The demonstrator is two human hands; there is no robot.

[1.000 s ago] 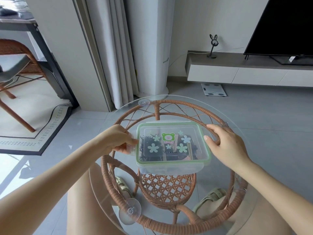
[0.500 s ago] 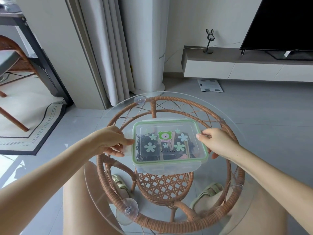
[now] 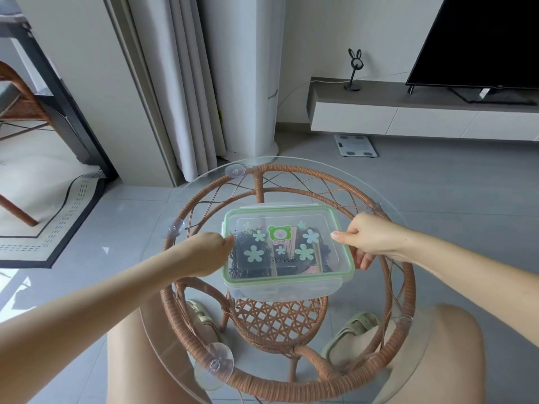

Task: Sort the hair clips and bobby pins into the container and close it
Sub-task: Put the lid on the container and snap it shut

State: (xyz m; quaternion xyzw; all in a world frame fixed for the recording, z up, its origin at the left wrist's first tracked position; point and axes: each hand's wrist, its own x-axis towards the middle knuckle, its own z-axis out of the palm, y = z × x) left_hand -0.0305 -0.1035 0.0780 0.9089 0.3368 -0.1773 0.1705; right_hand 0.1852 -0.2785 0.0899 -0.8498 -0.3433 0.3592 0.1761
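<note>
On the round glass surface (image 3: pixel 291 176) sits the container (image 3: pixel 287 252), lid on, dark clips inside. The left hand (image 3: pixel 208 249) and right hand (image 3: pixel 363 237) pinch its short ends — press each side latch down evenly (front flap looks unlatched) until seated.

Hands shifted tighter onto both short ends of the container.

Left hand (image 3: pixel 208 249) now curled into a fist pressed against the 9 o'clock edge of the lid (image 3: pixel 287 246), fingers no longer spread under the side flap. Right hand (image 3: pixel 366 239) pulled in from open-palmed to pinching the 3 o'clock edge, thumb on top, fingers tucked beneath the rim.
</note>
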